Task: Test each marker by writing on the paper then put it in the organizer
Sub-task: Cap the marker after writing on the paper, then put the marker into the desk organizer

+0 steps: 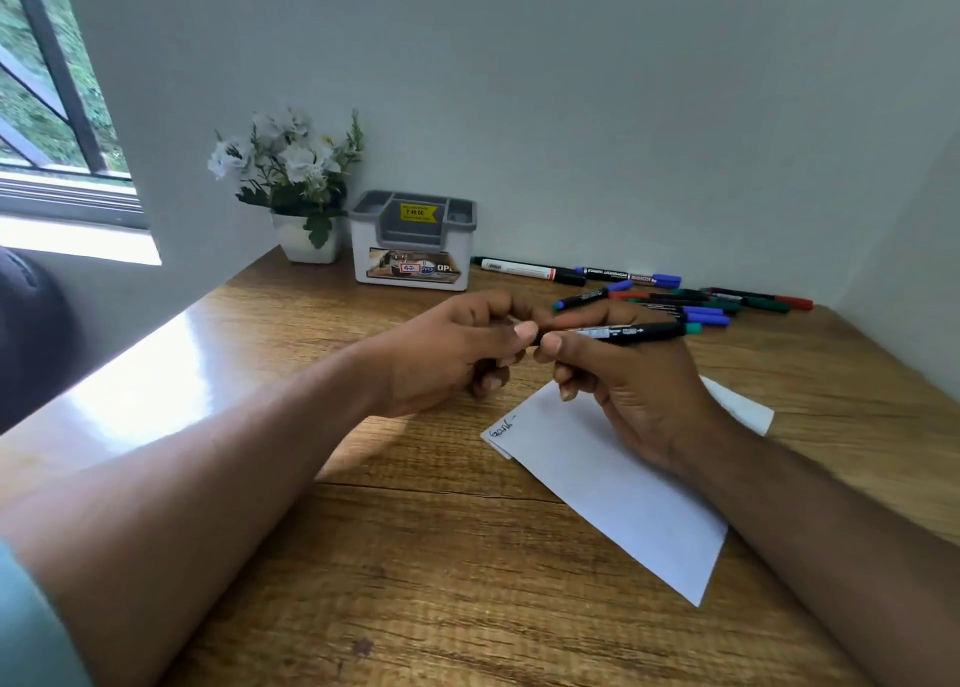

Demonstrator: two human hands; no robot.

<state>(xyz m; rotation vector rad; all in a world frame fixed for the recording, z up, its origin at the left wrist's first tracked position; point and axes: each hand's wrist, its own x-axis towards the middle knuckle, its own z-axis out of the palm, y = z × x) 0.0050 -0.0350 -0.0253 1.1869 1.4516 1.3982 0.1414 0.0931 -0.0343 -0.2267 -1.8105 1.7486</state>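
My right hand [634, 380] grips a black marker [639, 332] with a green end, held level above the white paper [613, 484]. My left hand [457, 354] pinches the marker's near end, where the cap sits hidden by my fingers. The paper lies on the wooden desk and bears a short scribble [503, 426] at its left corner. The white and grey organizer [413, 242] stands at the back by the wall. Several more markers [691, 304] lie in a loose heap at the back right.
A white pot of white flowers [296, 187] stands left of the organizer in the corner. Walls close in the desk [415, 582] at the back and right. A window [47, 89] is at the far left.
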